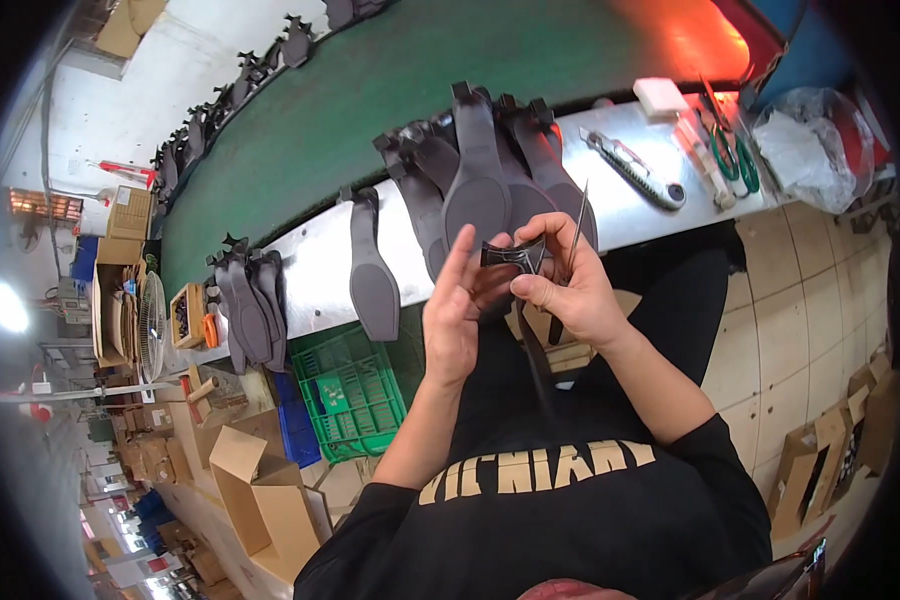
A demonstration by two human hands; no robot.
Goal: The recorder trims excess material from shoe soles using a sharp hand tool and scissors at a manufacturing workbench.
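In front of my chest, my right hand pinches a dark shoe sole with a heel between thumb and fingers. Its heel end faces up and its narrow strip hangs down below. A thin pointed tool, like an awl, sticks up between the same hand's fingers. My left hand is beside the heel with its fingers stretched out; whether they touch the sole is hard to tell. Just beyond, a pile of dark heeled soles lies on the metal table edge. One single sole lies left of it.
A green conveyor belt runs behind the table, with more soles along its far edge. To the right lie a utility knife, green-handled scissors and a white block. A green crate and cardboard box stand lower left.
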